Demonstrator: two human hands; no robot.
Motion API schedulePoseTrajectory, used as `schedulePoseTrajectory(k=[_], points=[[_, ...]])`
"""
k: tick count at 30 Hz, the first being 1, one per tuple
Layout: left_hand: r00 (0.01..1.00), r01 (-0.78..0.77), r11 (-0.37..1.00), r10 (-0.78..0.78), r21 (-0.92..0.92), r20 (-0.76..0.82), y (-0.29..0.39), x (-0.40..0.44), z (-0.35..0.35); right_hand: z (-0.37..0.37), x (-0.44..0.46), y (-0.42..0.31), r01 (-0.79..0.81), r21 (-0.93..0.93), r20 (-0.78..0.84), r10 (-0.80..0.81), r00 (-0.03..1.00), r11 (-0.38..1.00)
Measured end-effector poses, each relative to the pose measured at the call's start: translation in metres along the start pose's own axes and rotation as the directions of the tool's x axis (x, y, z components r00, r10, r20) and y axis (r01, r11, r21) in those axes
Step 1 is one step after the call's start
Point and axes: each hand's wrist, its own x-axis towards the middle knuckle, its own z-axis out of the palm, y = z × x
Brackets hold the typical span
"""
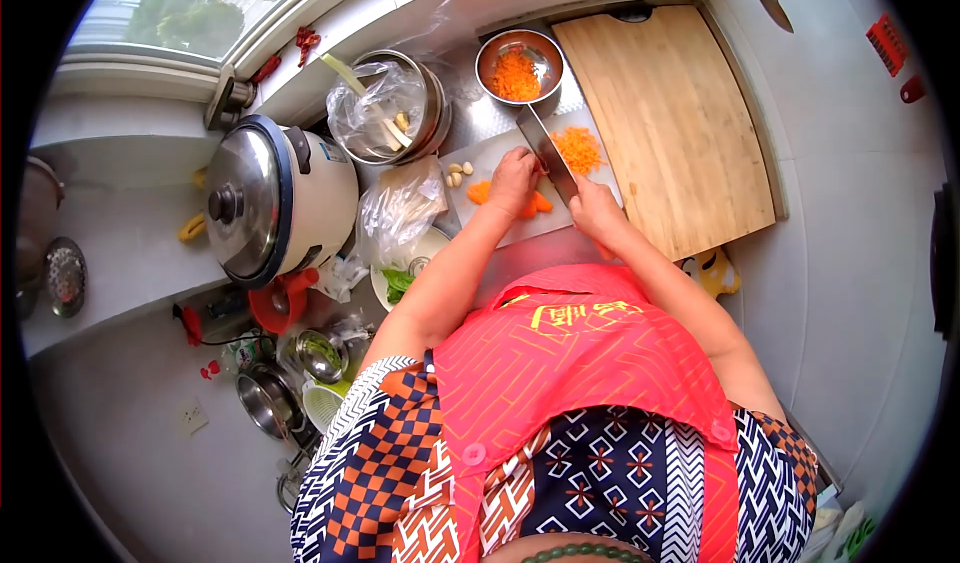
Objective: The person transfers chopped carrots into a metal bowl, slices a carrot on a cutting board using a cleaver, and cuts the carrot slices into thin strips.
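Note:
My right hand (595,209) is closed round the handle of a broad-bladed cleaver (547,151). Its blade points away from me over a pale cutting board (482,161). Just left of the blade, my left hand (514,180) bends its fingers down onto the orange carrot pieces (537,204); exactly what lies under the fingertips is hidden. To the right of the blade is a heap of finely cut carrot (578,150). Garlic cloves (456,174) rest at the board's left side. Behind the board, a metal bowl (551,55) holds more shredded carrot (516,75).
A large wooden board (665,113) lies on the right. On the left stand a rice cooker (318,188) and a pot (440,108) with a plastic bag (362,118) in it. A white bowl (432,241) with green leaves sits near my left forearm. A ladle (775,8) hangs at the upper right.

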Motion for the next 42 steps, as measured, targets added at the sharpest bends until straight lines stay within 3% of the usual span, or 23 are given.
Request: schedulePoseTrajectory(k=[4,7,11,17,20,23,35,38,42], points=[[0.998,-0.048,0.996,0.05,-0.081,0.023,-0.004,0.002,-0.01,-0.004,-0.001,-0.003,0.018,-0.03,0.019,-0.018,1.0,0.999],[0.999,0.042,0.998,-0.041,-0.038,0.022,-0.001,0.003,-0.012,-0.003,-0.001,-0.001,0.044,-0.051,0.005,-0.044,0.999,0.998],[0.999,-0.014,1.0,0.014,0.015,0.044,-0.005,0.006,-0.012,-0.003,-0.002,-0.004,0.042,-0.083,0.004,-0.042,0.999,0.996],[0.998,-0.009,1.0,0.009,0.005,0.063,-0.006,0.004,-0.008,-0.002,-0.002,0.001,-0.009,0.039,0.006,0.009,1.0,0.999],[0.997,-0.038,0.999,0.041,-0.036,0.066,-0.01,0.004,-0.012,0.004,-0.004,0.009,0.239,-0.125,-0.205,-0.261,0.943,0.963],[0.997,-0.058,0.997,0.06,-0.051,0.044,-0.008,0.001,-0.011,-0.005,-0.007,-0.002,0.102,-0.012,-0.102,-0.102,0.99,0.995],[0.995,-0.086,0.996,0.087,-0.019,0.041,-0.011,0.003,0.002,0.014,-0.004,-0.004,0.0,-0.011,-0.08,-0.001,0.997,1.0],[0.995,-0.094,0.996,0.094,0.006,0.021,-0.011,0.002,0.004,0.013,-0.004,-0.018,-0.043,-0.15,-0.068,0.033,0.997,0.988],[0.997,-0.078,0.997,0.078,-0.002,0.024,-0.01,0.002,0.005,0.012,-0.006,-0.023,-0.011,-0.13,-0.113,-0.004,0.994,0.991]])
